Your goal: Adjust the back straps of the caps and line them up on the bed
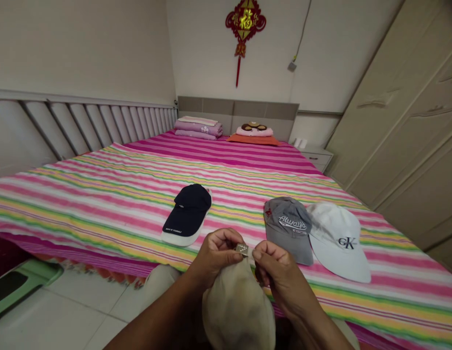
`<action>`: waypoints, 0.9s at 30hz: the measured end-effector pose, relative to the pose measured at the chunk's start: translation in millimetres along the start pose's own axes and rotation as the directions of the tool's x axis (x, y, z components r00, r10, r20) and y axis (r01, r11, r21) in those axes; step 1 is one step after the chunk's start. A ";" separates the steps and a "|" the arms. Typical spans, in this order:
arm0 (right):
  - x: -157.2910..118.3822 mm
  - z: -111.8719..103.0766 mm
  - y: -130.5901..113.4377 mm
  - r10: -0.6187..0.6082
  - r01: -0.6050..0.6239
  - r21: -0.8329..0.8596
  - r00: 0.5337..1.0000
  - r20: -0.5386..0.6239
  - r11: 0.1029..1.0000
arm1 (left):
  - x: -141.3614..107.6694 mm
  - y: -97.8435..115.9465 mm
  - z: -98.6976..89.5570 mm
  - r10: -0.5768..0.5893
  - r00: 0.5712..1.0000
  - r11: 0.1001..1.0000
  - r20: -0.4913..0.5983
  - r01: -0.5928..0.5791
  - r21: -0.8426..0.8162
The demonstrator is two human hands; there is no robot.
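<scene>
The left hand (219, 253) is pinching the metal buckle (242, 250), the right hand (279, 267) the strap (250, 252); the beige cap (238, 306) is showing below them, near the bed (112, 194). If either pinch is loosening, the strap could be slipping away.

The person's left hand (217, 256), right hand (279, 267) and forearms (153, 311) are bare; the trousers (160, 284) are plain, pale beige.
</scene>
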State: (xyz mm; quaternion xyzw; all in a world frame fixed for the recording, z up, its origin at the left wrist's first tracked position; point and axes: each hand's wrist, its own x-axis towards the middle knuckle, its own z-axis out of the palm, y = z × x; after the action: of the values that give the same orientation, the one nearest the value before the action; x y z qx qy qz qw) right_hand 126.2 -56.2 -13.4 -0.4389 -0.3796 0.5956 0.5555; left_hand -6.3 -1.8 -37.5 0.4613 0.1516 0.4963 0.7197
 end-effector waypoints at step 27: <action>1.7 -4.6 -0.6 0.001 0.005 -0.155 0.999 0.038 0.988 | -5.4 -2.1 3.0 -0.038 0.999 0.996 -0.018 0.039 0.076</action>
State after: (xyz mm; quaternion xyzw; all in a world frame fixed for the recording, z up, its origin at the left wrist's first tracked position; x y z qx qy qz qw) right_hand 130.7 -54.6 -14.5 -0.4689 -0.4356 0.5721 0.5128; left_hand -5.6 -8.1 -38.9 0.4811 0.1854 0.4800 0.7097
